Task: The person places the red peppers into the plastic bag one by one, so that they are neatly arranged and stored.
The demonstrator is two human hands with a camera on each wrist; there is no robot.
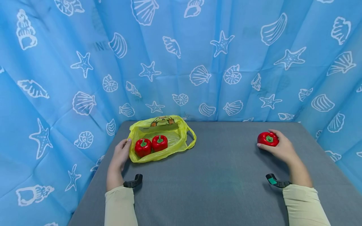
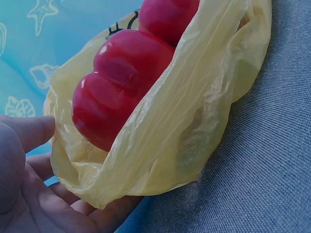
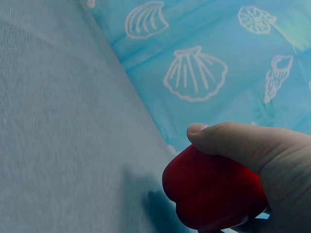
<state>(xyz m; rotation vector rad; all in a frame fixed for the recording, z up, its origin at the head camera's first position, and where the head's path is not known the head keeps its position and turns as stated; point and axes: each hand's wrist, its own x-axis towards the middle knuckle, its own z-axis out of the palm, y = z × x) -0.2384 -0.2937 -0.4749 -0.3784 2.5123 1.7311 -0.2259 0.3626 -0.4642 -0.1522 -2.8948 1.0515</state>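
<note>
A yellow plastic bag (image 1: 164, 156) lies with its mouth spread on the left of the table. Two red bell peppers with green stems, one on the left (image 1: 143, 148) and one on the right (image 1: 159, 143), sit inside it. My left hand (image 1: 121, 153) holds the bag's left edge; in the left wrist view the thumb is at the rim and the fingers pass behind and beneath the plastic. Far to the right, my right hand (image 1: 282, 147) grips a third red bell pepper (image 3: 214, 189) between thumb and fingers. Its shadow falls on the cloth beside it.
A grey cloth covers the table (image 1: 209, 175). Behind and at both sides hangs a blue curtain (image 1: 181, 62) printed with white shells and starfish. The bag's handle loop (image 1: 192, 135) lies toward the table's middle. Black camera mounts sit on both wrists.
</note>
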